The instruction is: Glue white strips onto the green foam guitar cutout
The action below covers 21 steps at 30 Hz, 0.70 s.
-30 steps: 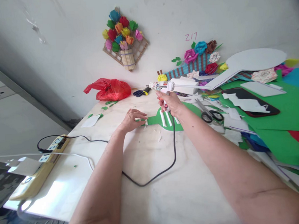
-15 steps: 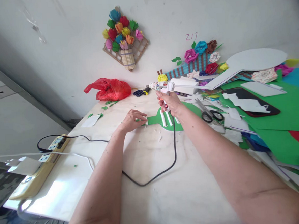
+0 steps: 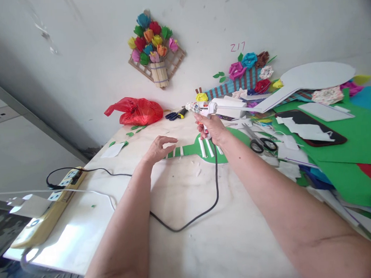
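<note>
My right hand (image 3: 214,129) is wrapped around a white hot glue gun (image 3: 205,108), its nozzle end pointing left and its black cord trailing down over the table. Below the gun lies a green guitar-shaped cutout (image 3: 190,149) with white paper strips (image 3: 202,148) across its round body and narrow neck. At the neck's left end is my left hand (image 3: 161,149), fingers apart and nothing visible in them; it partly hides that end. Whether it touches the neck I cannot tell. Small white scraps lie just below the cutout.
Scissors (image 3: 261,142), a dark tray-like piece (image 3: 316,126) and green sheets (image 3: 348,175) crowd the right side. A red plastic bag (image 3: 136,111) and pliers (image 3: 176,114) sit near the wall. A power strip (image 3: 48,210) with cables runs along the left edge.
My left hand has let go of the strip on the neck and drawn slightly left, its fingers opening and uncovering white strips. My right hand with the glue gun has hardly moved.
</note>
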Tool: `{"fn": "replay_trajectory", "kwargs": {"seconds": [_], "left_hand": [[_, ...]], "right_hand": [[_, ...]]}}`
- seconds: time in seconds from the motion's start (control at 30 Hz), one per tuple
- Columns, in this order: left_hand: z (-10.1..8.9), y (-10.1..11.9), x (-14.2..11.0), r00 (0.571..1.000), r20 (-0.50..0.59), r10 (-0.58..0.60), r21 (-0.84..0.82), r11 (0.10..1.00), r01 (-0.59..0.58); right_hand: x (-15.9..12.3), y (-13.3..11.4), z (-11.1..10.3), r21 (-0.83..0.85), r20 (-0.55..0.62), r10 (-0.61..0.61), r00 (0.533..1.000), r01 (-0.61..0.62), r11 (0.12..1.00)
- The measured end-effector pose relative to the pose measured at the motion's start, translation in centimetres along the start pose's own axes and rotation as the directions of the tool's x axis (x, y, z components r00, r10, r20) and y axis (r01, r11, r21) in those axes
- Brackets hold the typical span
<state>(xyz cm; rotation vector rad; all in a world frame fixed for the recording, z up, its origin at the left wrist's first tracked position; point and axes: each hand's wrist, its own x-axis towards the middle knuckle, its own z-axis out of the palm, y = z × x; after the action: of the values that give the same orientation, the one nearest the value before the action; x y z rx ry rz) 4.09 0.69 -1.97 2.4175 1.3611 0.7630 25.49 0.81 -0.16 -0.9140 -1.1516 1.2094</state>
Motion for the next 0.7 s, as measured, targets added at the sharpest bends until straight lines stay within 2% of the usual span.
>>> {"fn": "replay_trajectory", "kwargs": {"seconds": [0.07, 0.17, 0.23, 0.3, 0.37, 0.47, 0.57, 0.7], "left_hand": [[-0.14, -0.05, -0.09, 0.999, 0.003, -0.034, 0.008, 0.999, 0.034], [0.05, -0.24, -0.03, 1.0, 0.004, -0.018, -0.009, 1.0, 0.018], [0.22, -0.42, 0.08, 0.999, -0.033, -0.037, -0.02, 0.999, 0.036], [0.26, -0.59, 0.2, 0.989, -0.102, -0.109, 0.003, 0.994, 0.109], [0.11, -0.67, 0.32, 0.958, -0.187, -0.217, 0.033, 0.973, 0.227], [-0.24, -0.53, 0.55, 0.881, -0.324, -0.344, 0.001, 0.931, 0.364], [-0.34, -0.26, 0.77, 0.822, -0.42, -0.385, -0.125, 0.922, 0.367], [-0.12, -0.42, 0.89, 0.815, -0.395, -0.423, -0.315, 0.896, 0.312]], "right_hand": [[0.04, -0.02, 0.0, 0.002, -0.001, -0.006, 1.0, 0.006, 1.0], [0.08, -0.11, 0.02, -0.004, -0.003, -0.005, 1.0, 0.005, 1.0], [0.11, -0.19, 0.02, -0.007, -0.007, -0.002, 1.0, 0.002, 1.0], [0.14, -0.23, 0.0, -0.005, -0.009, -0.002, 1.0, 0.002, 1.0], [0.16, -0.2, -0.04, -0.001, -0.012, 0.003, 1.0, -0.003, 1.0], [0.18, -0.11, -0.06, 0.009, -0.01, 0.01, 1.0, -0.01, 1.0], [0.16, 0.01, -0.03, 0.017, 0.0, 0.018, 1.0, -0.018, 1.0], [0.2, 0.22, -0.06, 0.022, 0.02, 0.049, 0.999, -0.049, 0.999]]}}
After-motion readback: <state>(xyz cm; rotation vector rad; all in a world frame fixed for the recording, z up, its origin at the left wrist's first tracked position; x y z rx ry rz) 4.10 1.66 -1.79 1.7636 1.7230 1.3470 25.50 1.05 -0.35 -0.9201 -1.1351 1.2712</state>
